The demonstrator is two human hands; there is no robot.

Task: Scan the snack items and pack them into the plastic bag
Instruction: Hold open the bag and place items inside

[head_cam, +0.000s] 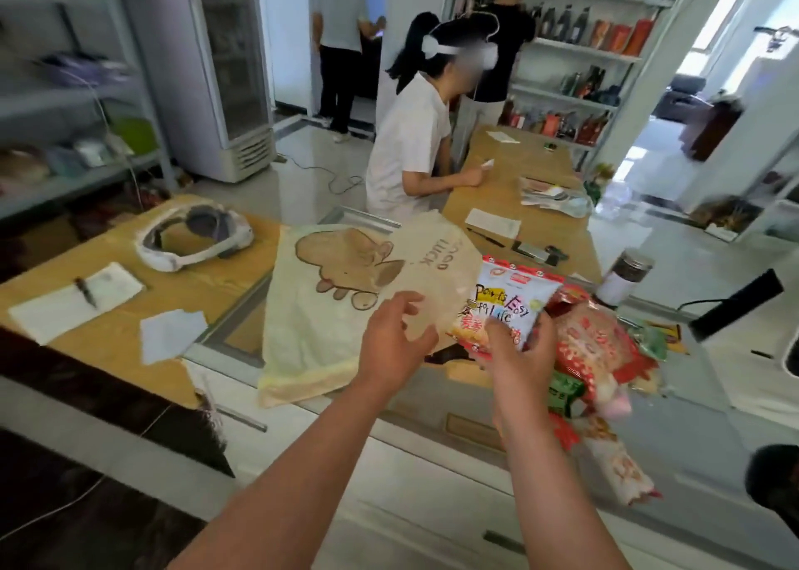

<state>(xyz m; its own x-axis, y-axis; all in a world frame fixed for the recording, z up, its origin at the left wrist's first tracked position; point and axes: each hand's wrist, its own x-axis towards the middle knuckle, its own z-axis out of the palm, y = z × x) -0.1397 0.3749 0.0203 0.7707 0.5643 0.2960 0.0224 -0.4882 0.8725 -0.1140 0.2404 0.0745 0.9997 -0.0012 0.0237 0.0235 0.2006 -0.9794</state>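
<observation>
- A notepad (73,301) with a pen (86,290) on it lies at the far left of the wooden counter (233,275); a loose sheet of white paper (173,333) lies just to its right
- A white headset (194,236) rests further back on the counter
- The plastic bag (346,301), pale yellow with a brown cartoon print, is spread over the counter's glass middle; its right side stands up off the surface
- The left hand (397,336) is at the bag's right edge with fingers spread and bent; motion blur hides whether they pinch the plastic, so I cannot tell its grip
- The right hand (519,349) grasps a white snack packet (508,305) with a red border by its lower edge, fingers curled round it; the packet is tilted, just beside the bag's raised side
- A pile of red and green snack packets (601,353) lies on the counter right of that hand
- A jar (627,275) with a clear lid stands behind the pile
</observation>
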